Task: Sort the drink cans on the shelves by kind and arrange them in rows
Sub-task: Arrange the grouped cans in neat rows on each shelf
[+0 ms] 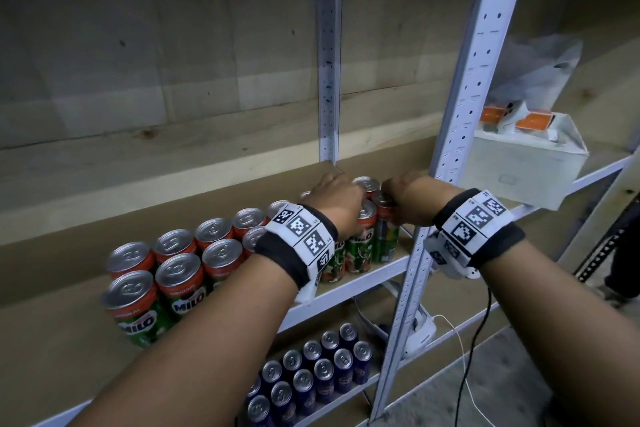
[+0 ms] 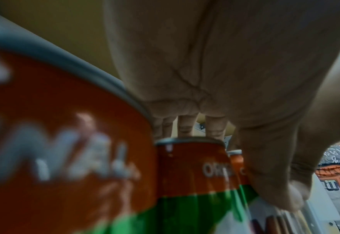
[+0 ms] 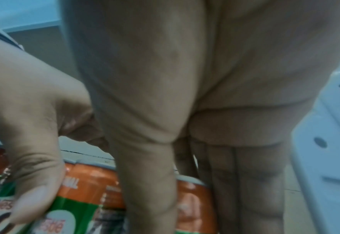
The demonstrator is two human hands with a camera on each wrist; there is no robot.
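Metal rack, white perforated uprights, wooden back panels. Middle shelf: Milo cans, red-and-green, upright, silver tops up, set in rows running from front left toward back right, cans touching or just beside each other. Lower shelf: dark blue cans, upright, two rows, close-packed. Neighbouring bay to right, shelf: white open box near front edge, orange-and-white items inside; clear plastic bag behind it.

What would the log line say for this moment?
left hand: grips Milo can | right hand: grips end can | blue cans: lower shelf
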